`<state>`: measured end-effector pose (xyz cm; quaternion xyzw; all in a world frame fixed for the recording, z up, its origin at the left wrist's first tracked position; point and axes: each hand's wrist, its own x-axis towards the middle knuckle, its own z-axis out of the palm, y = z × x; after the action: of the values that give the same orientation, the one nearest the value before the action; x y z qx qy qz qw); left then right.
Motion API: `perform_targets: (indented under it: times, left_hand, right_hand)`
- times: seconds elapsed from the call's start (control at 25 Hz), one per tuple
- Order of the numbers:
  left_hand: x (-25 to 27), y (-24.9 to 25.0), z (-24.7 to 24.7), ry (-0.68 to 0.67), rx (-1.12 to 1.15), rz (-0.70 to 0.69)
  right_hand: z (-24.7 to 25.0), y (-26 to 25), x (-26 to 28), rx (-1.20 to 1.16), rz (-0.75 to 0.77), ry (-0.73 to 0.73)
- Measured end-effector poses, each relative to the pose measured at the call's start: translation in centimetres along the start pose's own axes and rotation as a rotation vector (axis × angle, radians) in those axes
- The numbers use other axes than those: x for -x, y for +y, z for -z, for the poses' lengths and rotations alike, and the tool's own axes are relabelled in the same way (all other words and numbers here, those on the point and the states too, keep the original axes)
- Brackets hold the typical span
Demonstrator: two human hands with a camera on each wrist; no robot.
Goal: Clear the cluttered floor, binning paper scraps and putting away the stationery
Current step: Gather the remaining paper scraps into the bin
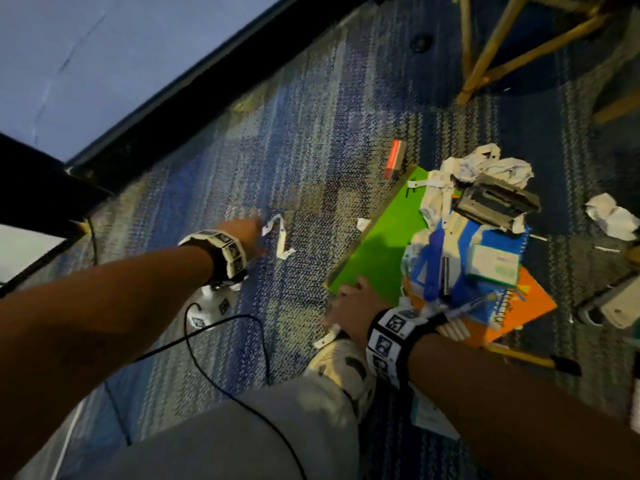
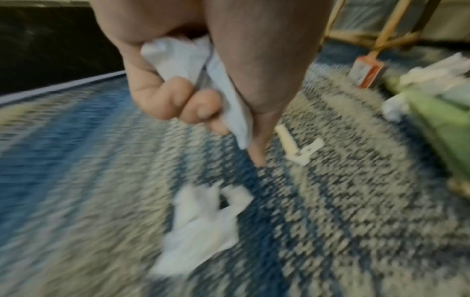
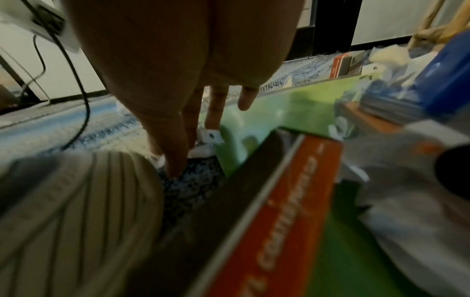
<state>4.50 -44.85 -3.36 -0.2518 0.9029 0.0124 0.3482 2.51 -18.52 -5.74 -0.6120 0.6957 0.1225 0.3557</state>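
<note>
Paper scraps [image 2: 185, 60] sit crumpled in our left hand [image 2: 178, 80], the lower fingers curled tight around them while the index finger points straight down at the carpet [image 1: 214, 181]. Just beside that fingertip lies a thin white strip [image 2: 297, 148]; nearer the wrist camera lies a torn white scrap [image 2: 203, 221], blurred.

Our right hand [image 1: 349, 303] reaches down at the near corner of a green folder [image 1: 381, 244]. Its fingers are extended, tips at the carpet beside a small punched strip [image 3: 212, 136]; we cannot tell whether they grip anything.

On the folder is a pile: crumpled paper [image 1: 485, 164], a black hole punch [image 1: 495, 202], a blue spiral notebook [image 1: 485, 299], an orange notebook [image 1: 530, 303] and a small white box [image 1: 493, 263]. A red-orange box [image 1: 394, 161] lies past the folder's far corner. Orange packaging [image 3: 287, 201] near the right wrist bears white lettering, too blurred to read. Our pale shoe [image 1: 343, 368] stands beside the right hand.
</note>
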Motion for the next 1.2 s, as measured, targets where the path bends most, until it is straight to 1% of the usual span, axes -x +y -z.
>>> perform_targets:
  times: [0.04,0.12,0.2,0.24,0.28,0.32,0.4,0.44,0.48,0.56,0.64,0.72,0.8,0.92,1.0,1.08,1.12,1.16,1.2]
  left_hand:
    - [0.4,-2.2,-1.1,-0.042,0.007,0.043]
    - [1.5,-5.3,-3.1,-0.138,0.031,0.103]
    - [2.4,-6.1,-4.9,-0.236,0.015,0.106]
    - [2.7,-5.8,-5.7,-0.276,-0.008,0.106]
    - [2.8,-5.3,-6.3,-0.294,-0.029,0.098]
    - [2.7,-4.7,-6.5,-0.289,-0.04,0.069]
    - [2.0,-3.4,-6.0,-0.227,-0.014,0.009]
    - [1.5,-2.6,-5.5,-0.18,0.011,-0.004]
    - [0.8,-1.9,-4.9,-0.126,0.057,-0.012]
    - [-0.2,0.0,-3.4,-0.017,0.177,-0.016]
    - [-1.1,1.5,-1.9,0.066,0.237,-0.035]
    - [-1.6,2.5,-0.9,0.114,0.262,-0.08]
    - [-2.4,3.2,-0.5,0.108,0.251,-0.131]
    - [-3.6,3.8,-0.8,0.066,0.257,-0.159]
    - [-4.0,3.8,-1.8,0.082,0.192,-0.179]
    - [-4.2,3.6,-2.6,0.114,0.108,-0.234]
    - [-4.5,3.5,-2.8,0.128,0.087,-0.294]
    - [-4.8,3.4,-3.0,0.132,0.08,-0.359]
    - [-5.0,3.4,-3.0,0.115,0.078,-0.417]
  right_hand:
    - [-0.2,0.0,-0.3,0.007,-0.022,-0.031]
    - [-0.3,0.2,-0.6,-0.003,-0.075,-0.004]
    - [-0.3,0.6,-0.7,-0.045,-0.103,0.043]
    - [-0.2,0.8,-0.7,-0.111,-0.109,0.078]
    - [0.0,1.0,-0.6,-0.244,-0.114,0.144]
    - [0.4,1.4,-0.3,-0.43,-0.13,0.231]
    - [1.2,2.8,0.0,-0.738,-0.233,0.425]
    - [1.5,3.9,0.1,-0.8,-0.292,0.525]
    - [1.8,5.1,0.1,-0.782,-0.341,0.594]
    - [1.8,7.4,-0.3,-0.664,-0.381,0.651]
    - [1.9,8.8,-0.7,-0.566,-0.372,0.639]
    - [2.2,9.1,-1.3,-0.445,-0.378,0.61]
    - [2.4,8.9,-2.0,-0.345,-0.433,0.554]
    - [3.1,8.7,-3.0,-0.291,-0.589,0.438]
    - [3.5,8.6,-3.5,-0.205,-0.625,0.436]
    - [3.9,8.9,-3.4,-0.201,-0.614,0.477]
    - [3.9,9.3,-3.2,-0.242,-0.583,0.521]
    - [3.7,9.5,-2.7,-0.316,-0.536,0.598]
    - [3.7,9.6,-2.0,-0.396,-0.488,0.71]
